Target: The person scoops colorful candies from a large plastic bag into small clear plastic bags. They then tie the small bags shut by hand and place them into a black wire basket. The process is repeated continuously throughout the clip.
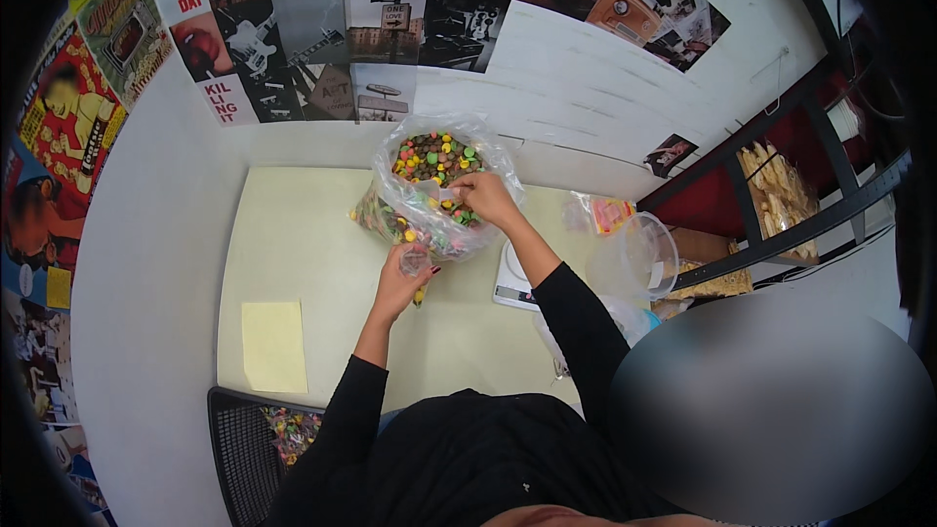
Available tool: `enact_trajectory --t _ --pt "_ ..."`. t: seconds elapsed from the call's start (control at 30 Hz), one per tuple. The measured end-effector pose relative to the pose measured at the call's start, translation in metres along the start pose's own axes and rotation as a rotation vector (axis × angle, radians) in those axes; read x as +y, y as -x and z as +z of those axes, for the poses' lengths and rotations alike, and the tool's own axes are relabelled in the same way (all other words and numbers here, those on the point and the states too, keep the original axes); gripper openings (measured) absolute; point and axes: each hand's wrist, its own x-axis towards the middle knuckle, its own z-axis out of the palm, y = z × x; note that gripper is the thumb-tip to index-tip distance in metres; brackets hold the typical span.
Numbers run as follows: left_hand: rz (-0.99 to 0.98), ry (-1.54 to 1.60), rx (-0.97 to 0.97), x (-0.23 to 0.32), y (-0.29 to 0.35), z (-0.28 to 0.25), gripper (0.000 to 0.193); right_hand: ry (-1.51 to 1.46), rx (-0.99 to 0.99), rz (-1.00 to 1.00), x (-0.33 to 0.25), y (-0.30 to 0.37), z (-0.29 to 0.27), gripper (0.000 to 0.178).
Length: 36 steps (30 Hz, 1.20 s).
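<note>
A large clear plastic bag (pixel 503 171) stands open on the table, full of small round candies (pixel 429 154) in green, yellow, orange, red and brown. My right hand (pixel 485 199) reaches over its mouth and grips a small whitish scoop (pixel 441 193) among the candies. In front of the bag, my left hand (pixel 395 288) is closed around a small clear plastic container (pixel 416 260); whether it is a cup or a little bag is hard to tell. A few yellow candies show just beneath it, by my fingers.
A white kitchen scale (pixel 513 283) sits under my right forearm. To its right are a clear plastic tub (pixel 639 256) and a pink-and-yellow packet (pixel 611 215). A yellow paper sheet (pixel 273 346) lies at left. Below is a black mesh basket (pixel 234 439) with candy-filled packs. A black metal rack (pixel 781 224) rises at right.
</note>
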Motion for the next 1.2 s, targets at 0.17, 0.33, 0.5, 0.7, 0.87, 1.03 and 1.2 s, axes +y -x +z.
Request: enact_trajectory --t 0.17,0.33,0.5,0.7,0.87,1.03,1.2 --pt "0.032 0.053 -0.020 0.016 0.010 0.001 0.047 -0.094 0.069 0.092 -0.013 0.015 -0.027 0.021" --pt "0.180 -0.116 0.045 0.046 0.017 -0.002 0.053 -0.138 0.185 0.042 -0.014 0.031 -0.050 0.024" --pt "0.335 -0.371 0.160 0.082 0.005 0.002 0.052 -0.100 0.188 0.032 0.005 0.042 -0.072 0.023" --pt "0.436 -0.599 0.217 0.124 -0.024 0.006 0.054 -0.150 0.170 -0.017 -0.025 0.057 -0.114 0.023" --pt "0.427 -0.717 0.194 0.143 -0.052 0.016 0.048 -0.007 0.130 -0.146 -0.081 0.062 -0.138 0.022" --pt "0.332 -0.637 0.085 0.153 -0.073 0.023 0.056 0.355 0.139 -0.395 -0.131 0.061 -0.135 0.019" --pt "0.349 -0.436 0.037 0.152 -0.080 0.028 0.047 0.675 0.252 -0.708 -0.164 0.071 -0.120 0.015"
